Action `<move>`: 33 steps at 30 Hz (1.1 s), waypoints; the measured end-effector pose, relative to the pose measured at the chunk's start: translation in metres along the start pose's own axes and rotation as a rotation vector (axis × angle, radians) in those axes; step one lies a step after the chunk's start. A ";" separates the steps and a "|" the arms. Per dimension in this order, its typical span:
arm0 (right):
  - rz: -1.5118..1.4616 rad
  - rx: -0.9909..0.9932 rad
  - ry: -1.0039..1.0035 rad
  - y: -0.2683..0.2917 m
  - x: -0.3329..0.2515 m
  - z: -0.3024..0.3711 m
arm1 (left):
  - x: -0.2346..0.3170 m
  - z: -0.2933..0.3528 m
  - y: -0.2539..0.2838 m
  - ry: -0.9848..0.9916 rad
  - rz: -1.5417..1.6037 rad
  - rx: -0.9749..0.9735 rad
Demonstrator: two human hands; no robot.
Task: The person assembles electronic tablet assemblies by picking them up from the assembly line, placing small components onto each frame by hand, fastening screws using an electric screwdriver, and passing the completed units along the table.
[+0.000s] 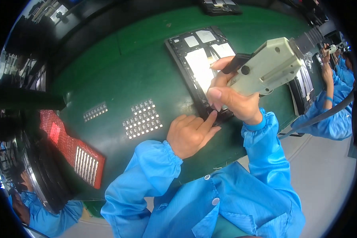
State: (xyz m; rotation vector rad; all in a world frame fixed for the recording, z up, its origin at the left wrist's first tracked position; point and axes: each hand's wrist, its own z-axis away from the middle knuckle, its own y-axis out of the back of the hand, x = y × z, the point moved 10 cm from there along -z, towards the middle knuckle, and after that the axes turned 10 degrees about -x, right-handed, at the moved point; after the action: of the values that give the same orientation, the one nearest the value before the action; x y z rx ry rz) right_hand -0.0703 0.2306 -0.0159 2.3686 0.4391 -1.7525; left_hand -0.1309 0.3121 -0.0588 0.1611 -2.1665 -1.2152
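We find the right hand (pixel 238 101) gripping a corded power tool (pixel 267 65) over the opened tablet (pixel 199 70); the left hand's (pixel 189 134) hold is unclear. Tool work seems underway, next needing steady aim.

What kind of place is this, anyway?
Probably an electronics workshop: an opened tablet-like device lies on a green workbench, the right hand grips a pale power tool, and a co-worker in blue is nearby.
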 end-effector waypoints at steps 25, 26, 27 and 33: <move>0.177 -0.059 0.153 -0.022 -0.008 -0.003 | 0.016 -0.004 0.009 -0.088 0.015 0.008; 0.174 -0.043 0.207 -0.019 -0.008 -0.005 | 0.014 -0.006 0.005 -0.064 0.031 -0.037; 0.139 -0.051 0.149 -0.014 -0.001 -0.006 | 0.013 -0.012 0.001 -0.035 0.042 -0.084; 0.074 0.015 0.233 -0.005 -0.014 -0.003 | 0.063 -0.013 0.004 -0.380 -0.040 0.016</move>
State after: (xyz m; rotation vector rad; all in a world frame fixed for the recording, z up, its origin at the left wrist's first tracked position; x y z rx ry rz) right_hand -0.0730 0.2339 -0.0015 2.5758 0.3638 -1.4604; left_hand -0.1719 0.2803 -0.0213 -0.0236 -2.5078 -1.3372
